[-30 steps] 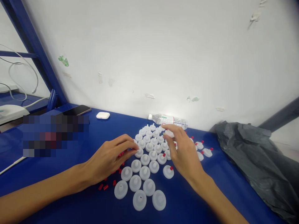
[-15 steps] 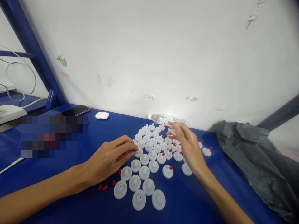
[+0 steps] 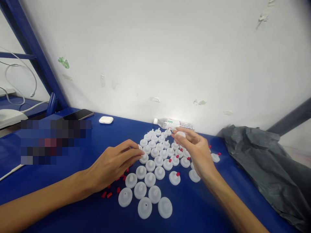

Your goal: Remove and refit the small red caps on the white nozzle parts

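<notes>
Several round white plastic nozzle caps (image 3: 159, 173), each with a small spout, stand spread over the blue table. My left hand (image 3: 116, 163) pinches the spout of one nozzle cap (image 3: 143, 159) at the left side of the group; the cap still rests on the table. Between the fingers of my right hand (image 3: 194, 145), another white nozzle cap (image 3: 180, 134) is held above the far side of the group. Some caps at the right carry small red tips (image 3: 178, 174). Loose red tips (image 3: 109, 195) lie under and beside my left hand, partly hidden by it.
Against the wall lies a clear plastic bottle (image 3: 173, 124). A white earbud case (image 3: 106, 120) and a dark phone (image 3: 81, 114) sit at the back left. Crumpled dark grey plastic (image 3: 262, 161) covers the right side. A blue frame post (image 3: 36, 51) rises at the left.
My right hand has turned, so the held cap now shows its round face, and has shifted slightly. My left hand stays at the same cap with its fingers drawn a little closer together.
</notes>
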The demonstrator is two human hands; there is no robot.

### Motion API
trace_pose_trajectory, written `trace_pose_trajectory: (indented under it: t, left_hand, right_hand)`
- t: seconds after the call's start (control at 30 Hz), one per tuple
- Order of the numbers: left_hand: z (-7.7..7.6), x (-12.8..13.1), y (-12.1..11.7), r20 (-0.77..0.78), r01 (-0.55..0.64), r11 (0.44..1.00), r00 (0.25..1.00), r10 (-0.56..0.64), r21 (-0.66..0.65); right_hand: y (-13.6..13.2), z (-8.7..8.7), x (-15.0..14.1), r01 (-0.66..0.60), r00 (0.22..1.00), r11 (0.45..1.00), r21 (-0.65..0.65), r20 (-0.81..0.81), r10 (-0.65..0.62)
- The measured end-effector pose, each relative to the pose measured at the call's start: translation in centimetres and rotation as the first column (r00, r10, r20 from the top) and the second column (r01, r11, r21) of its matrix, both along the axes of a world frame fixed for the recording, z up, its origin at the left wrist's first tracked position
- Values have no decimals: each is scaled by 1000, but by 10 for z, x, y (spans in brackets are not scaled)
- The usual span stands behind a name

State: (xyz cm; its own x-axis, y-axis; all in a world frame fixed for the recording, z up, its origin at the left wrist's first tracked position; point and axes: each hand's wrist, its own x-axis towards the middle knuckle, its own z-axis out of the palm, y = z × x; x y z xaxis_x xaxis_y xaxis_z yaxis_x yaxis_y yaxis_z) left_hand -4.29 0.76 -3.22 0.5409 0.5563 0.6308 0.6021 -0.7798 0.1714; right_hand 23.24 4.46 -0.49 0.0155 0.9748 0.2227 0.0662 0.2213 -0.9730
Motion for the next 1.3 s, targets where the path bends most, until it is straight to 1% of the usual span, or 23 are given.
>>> trace_pose_trajectory:
  t: [0.17, 0.27, 0.37, 0.43, 0.5, 0.57, 0.63, 0.67, 0.7, 0.77, 0.83, 0.93, 1.0, 1.17, 1.3]
  left_hand:
    - [4, 2, -2, 37, -3, 1000, 999, 3, -5]
    - [5, 2, -1, 50, 11, 1000, 999, -10, -18]
    - [4, 0, 0, 46, 7, 1000, 999, -7, 1]
    - [3, -1, 1, 35, 3, 1000, 999, -4, 22]
    - [3, -2, 2, 22, 4, 999, 1000, -5, 39]
    - [3, -3, 1, 8, 13, 999, 1000, -14, 53]
    - [3, -4, 0, -7, 25, 998, 1000, -24, 64]
    - [4, -4, 0, -12, 29, 997, 1000, -29, 71]
    - [4, -3, -1, -13, 30, 996, 999, -29, 79]
    - [5, -2, -2, -5, 26, 995, 1000, -26, 96]
    - [7, -1, -3, 5, 17, 994, 1000, -18, 109]
    - [8, 0, -4, 5, 16, 993, 1000, -17, 114]
    - [8, 0, -4, 1, 14, 993, 1000, -14, 114]
    - [8, 0, -4, 4, 11, 995, 1000, -11, 97]
    - [8, -1, -5, -17, 16, 996, 1000, -15, 91]
  right_hand:
    - [-1, 1, 1, -5, 1000, 1000, 19, -12, 6]
    - [-2, 3, 0, 2, 1000, 998, 65, 24, -3]
    - [-1, 1, 1, 11, 991, 994, 105, 130, -25]
    - [2, -3, 2, 34, 964, 989, 142, 256, -70]
    - [5, -8, 4, 67, 898, 967, 246, 408, -165]
    - [8, -12, 8, 85, 790, 916, 391, 534, -301]
    - [11, -14, 12, 81, 684, 861, 503, 600, -415]
    - [12, -13, 14, 69, 644, 845, 530, 623, -443]
    - [13, -13, 15, 51, 618, 841, 538, 645, -450]
    - [14, -11, 17, 8, 590, 844, 536, 679, -437]
    - [15, -10, 18, -30, 574, 845, 534, 702, -422]
    - [19, -12, 18, -54, 555, 848, 527, 722, -413]
    - [23, -17, 19, -73, 530, 863, 499, 753, -390]
    - [29, -25, 22, -117, 436, 911, 395, 845, -310]
    - [26, -25, 21, -125, 425, 924, 361, 861, -279]
